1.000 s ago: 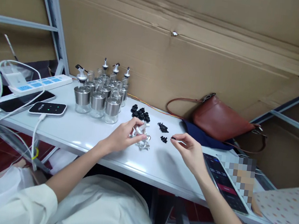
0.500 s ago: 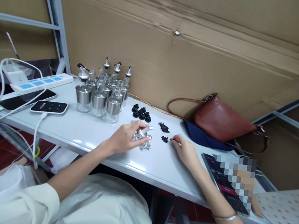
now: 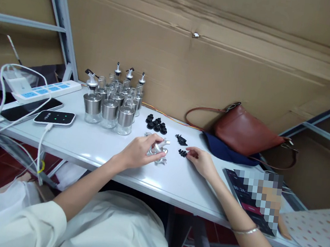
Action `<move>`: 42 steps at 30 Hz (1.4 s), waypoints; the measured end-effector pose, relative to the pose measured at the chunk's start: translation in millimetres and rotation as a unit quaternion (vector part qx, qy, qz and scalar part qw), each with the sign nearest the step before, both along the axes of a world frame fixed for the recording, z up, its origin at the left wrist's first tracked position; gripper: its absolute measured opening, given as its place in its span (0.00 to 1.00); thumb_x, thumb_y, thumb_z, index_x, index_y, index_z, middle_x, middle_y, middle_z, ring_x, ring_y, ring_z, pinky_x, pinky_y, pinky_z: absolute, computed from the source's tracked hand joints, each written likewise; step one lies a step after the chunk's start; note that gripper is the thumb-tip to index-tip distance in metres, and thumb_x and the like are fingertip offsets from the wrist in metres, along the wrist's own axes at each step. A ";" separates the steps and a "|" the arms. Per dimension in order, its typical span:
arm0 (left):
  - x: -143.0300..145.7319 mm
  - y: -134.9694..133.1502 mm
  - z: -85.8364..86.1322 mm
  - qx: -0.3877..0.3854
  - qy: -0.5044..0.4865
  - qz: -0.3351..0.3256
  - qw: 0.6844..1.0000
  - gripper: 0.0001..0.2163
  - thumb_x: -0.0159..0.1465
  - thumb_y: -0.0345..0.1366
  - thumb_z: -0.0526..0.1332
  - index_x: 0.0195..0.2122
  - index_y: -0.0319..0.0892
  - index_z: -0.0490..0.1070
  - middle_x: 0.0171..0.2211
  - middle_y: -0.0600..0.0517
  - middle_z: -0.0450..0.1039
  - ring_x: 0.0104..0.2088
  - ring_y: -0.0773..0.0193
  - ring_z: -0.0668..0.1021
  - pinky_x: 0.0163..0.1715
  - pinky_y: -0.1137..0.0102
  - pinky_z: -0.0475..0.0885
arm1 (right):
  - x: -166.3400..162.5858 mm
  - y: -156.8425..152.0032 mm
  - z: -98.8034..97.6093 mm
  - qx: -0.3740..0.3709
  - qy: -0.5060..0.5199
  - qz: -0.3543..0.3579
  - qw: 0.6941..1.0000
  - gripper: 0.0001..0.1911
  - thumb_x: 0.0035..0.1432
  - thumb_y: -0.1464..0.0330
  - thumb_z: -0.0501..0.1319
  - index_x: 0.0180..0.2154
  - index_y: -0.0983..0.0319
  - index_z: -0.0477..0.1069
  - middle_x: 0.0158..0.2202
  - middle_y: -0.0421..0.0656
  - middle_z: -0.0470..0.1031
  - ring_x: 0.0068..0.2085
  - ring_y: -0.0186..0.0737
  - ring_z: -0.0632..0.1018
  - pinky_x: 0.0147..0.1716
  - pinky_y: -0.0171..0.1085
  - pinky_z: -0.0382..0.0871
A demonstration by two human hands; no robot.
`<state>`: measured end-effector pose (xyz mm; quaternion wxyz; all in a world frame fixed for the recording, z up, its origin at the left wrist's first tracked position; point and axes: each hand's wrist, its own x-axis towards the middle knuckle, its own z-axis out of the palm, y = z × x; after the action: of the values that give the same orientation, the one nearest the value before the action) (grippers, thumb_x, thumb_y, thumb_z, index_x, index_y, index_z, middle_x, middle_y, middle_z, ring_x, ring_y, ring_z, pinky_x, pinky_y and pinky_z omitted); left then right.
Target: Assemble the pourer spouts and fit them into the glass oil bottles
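My left hand (image 3: pixel 143 151) is closed round a silver pourer top (image 3: pixel 159 146), gripped between thumb and fingers. More silver pourer tops (image 3: pixel 161 161) lie under and beside that hand, partly hidden by it. My right hand (image 3: pixel 201 161) rests low over the table, its thumb and forefinger apart at the right edge of a small cluster of tiny black parts (image 3: pixel 182 153). Just behind that cluster lie flat black lever pieces (image 3: pixel 181 140). Farther back is a group of round black stoppers (image 3: pixel 156 124).
Glass bottles with steel sleeves (image 3: pixel 110 110) stand at the left, several topped with pourers. A power strip (image 3: pixel 48 91), a phone (image 3: pixel 31 110) and a cabled device (image 3: pixel 54 118) lie farther left. At right are a brown bag (image 3: pixel 245 131), dark blue cloth (image 3: pixel 224 151) and a tablet (image 3: pixel 242 201).
My right hand has moved slightly left to the tiny black parts, and its thumb and forefinger have parted. The left hand keeps its hold on the pourer top, nearly still.
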<state>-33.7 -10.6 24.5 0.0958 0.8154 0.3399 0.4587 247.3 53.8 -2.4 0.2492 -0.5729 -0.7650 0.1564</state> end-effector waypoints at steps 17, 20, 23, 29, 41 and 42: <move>-0.2 -0.5 1.3 -0.010 0.008 -0.002 1.000 0.11 0.62 0.41 0.58 0.42 0.41 0.63 0.35 0.50 0.73 0.27 0.67 0.75 0.30 0.70 0.70 | -4.9 4.4 11.4 -0.028 -0.042 0.062 0.997 0.16 0.46 0.73 0.61 0.40 0.64 0.75 0.32 0.43 0.73 0.31 0.39 0.75 0.36 0.38 0.70; -0.4 -0.4 0.9 -0.008 0.008 -0.002 1.000 0.12 0.61 0.41 0.58 0.42 0.41 0.63 0.35 0.50 0.73 0.27 0.67 0.75 0.30 0.70 0.70 | -6.7 6.5 10.7 -0.024 -0.046 0.071 0.996 0.14 0.47 0.73 0.61 0.39 0.63 0.76 0.32 0.43 0.75 0.32 0.40 0.76 0.37 0.38 0.70; -0.4 -0.3 0.9 -0.013 0.012 -0.001 1.000 0.12 0.61 0.41 0.58 0.42 0.41 0.63 0.34 0.50 0.73 0.27 0.67 0.74 0.30 0.70 0.70 | -7.5 7.0 10.6 -0.023 -0.046 0.071 0.996 0.14 0.47 0.73 0.60 0.39 0.63 0.76 0.33 0.44 0.75 0.32 0.39 0.76 0.37 0.38 0.70; -0.9 0.0 1.0 -0.019 0.018 -0.002 1.000 0.12 0.61 0.41 0.58 0.42 0.41 0.63 0.33 0.51 0.73 0.26 0.67 0.74 0.29 0.71 0.70 | -5.8 5.6 13.1 -0.018 -0.056 0.085 0.995 0.17 0.46 0.75 0.59 0.41 0.63 0.75 0.33 0.43 0.73 0.34 0.39 0.75 0.36 0.37 0.70; -1.3 0.1 0.8 -0.026 0.030 -0.001 0.999 0.12 0.61 0.40 0.58 0.43 0.41 0.63 0.34 0.51 0.73 0.26 0.67 0.74 0.30 0.71 0.70 | -20.0 10.1 18.3 -0.010 -0.089 0.186 0.978 0.24 0.42 0.80 0.55 0.43 0.62 0.73 0.43 0.46 0.70 0.45 0.43 0.73 0.46 0.40 0.67; -1.4 0.3 0.5 -0.024 0.031 0.000 0.999 0.12 0.61 0.41 0.58 0.43 0.41 0.63 0.34 0.51 0.73 0.26 0.67 0.74 0.30 0.71 0.70 | -21.0 10.9 18.4 -0.006 -0.091 0.188 0.978 0.22 0.42 0.80 0.55 0.41 0.62 0.73 0.42 0.46 0.70 0.44 0.43 0.73 0.46 0.40 0.67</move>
<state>-35.1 -10.3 25.1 0.1047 0.8266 0.3539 0.4249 226.3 64.7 15.9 0.1410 -0.4327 -0.8773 0.1524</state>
